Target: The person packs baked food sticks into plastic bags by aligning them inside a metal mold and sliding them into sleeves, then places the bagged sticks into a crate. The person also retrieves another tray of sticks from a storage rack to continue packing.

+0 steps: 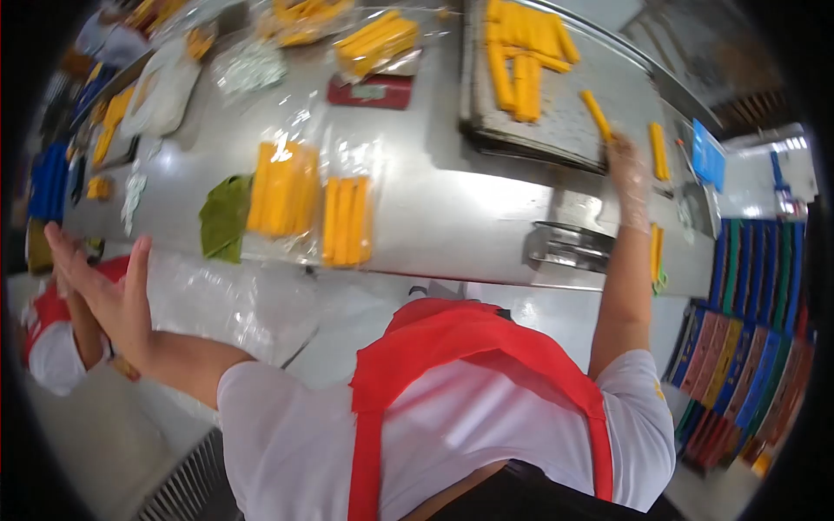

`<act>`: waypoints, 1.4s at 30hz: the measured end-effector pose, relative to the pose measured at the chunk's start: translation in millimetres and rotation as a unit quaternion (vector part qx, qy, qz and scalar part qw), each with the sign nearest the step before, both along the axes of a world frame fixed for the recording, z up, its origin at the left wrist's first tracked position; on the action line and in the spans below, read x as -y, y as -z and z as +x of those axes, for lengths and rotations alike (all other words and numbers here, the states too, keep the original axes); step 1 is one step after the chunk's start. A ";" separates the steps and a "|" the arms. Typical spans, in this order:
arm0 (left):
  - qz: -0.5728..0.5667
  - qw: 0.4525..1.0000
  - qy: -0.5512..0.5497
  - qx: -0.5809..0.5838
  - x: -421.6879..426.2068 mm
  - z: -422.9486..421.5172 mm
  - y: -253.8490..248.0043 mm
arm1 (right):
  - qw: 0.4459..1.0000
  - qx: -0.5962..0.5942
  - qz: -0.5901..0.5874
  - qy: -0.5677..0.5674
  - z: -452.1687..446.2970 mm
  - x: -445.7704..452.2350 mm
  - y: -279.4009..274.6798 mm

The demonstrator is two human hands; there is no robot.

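My right hand [630, 174], in a clear plastic glove, reaches to the right side of a metal tray [556, 130]. Its fingers are closed on the near end of a yellow stick [594, 111], which points up and away over the tray. More yellow sticks [530, 39] lie in a group at the tray's far side. My left hand [111, 300] is held out beyond the table's near left edge, fingers stretched and thumb apart, with nothing in it. Closest to it on the table are a green cloth [226, 217] and clear bags of yellow sticks [282, 191].
A smaller bag of sticks [347, 221] lies near the front edge of the metal table [417, 208]. A red scale [370, 91] carries another bag [375, 42]. A shiny metal holder [569, 247] sits below the tray. Another person [61, 339] is at left; stacked coloured crates [756, 269] stand at right.
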State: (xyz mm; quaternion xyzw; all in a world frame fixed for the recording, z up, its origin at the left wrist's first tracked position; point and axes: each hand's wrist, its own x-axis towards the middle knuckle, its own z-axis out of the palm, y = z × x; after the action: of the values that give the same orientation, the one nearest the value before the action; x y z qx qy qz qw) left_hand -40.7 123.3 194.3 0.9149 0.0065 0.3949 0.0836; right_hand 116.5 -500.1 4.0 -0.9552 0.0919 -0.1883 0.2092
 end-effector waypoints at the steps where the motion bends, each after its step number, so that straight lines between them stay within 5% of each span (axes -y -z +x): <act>1: -0.006 1.000 -0.006 -0.005 4.3 6.0 0.7 | 0.998 -0.045 -0.037 0.018 -4.8 -7.5 -18.5; 2: -0.040 0.998 0.039 -0.008 4.7 11.9 4.6 | 0.992 -0.092 -0.071 0.041 -10.4 -28.2 -36.6; 7: -0.056 0.996 0.063 -0.030 21.4 35.8 12.5 | 0.981 0.125 -0.145 0.016 -22.9 -7.7 -55.5; 10: -0.064 0.994 0.079 -0.037 23.1 38.3 13.9 | 0.978 0.118 -0.106 0.135 -24.9 47.9 -53.7; 14: -0.084 0.993 0.071 -0.049 25.3 38.4 14.0 | 0.959 0.156 -0.187 0.147 -28.7 79.5 -61.5; 18: -0.079 0.993 0.068 -0.044 29.9 43.5 20.1 | 0.937 -0.063 -0.304 0.158 -17.2 89.6 -34.6; 31: -0.086 0.995 0.021 -0.050 22.1 36.2 32.3 | 0.938 -0.144 -0.269 0.165 -11.3 97.2 -33.6; 37: -0.096 0.993 0.037 -0.054 22.8 40.4 34.6 | 0.940 -0.082 -0.241 0.226 -13.2 45.7 -69.9; 41: -0.110 0.987 0.107 -0.052 24.3 51.1 46.2 | 0.979 0.146 0.135 -0.037 17.1 -67.5 -96.5; 42: -0.107 0.987 0.109 -0.049 31.5 53.3 46.4 | 0.985 0.074 0.133 -0.076 18.1 -126.6 -118.2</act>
State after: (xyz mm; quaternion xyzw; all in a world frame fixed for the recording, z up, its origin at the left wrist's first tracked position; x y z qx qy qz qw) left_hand 12.6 91.7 147.9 0.9141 -0.0472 0.3352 0.2231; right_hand 134.6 -373.5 122.1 -0.9062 0.0280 -0.2284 0.3547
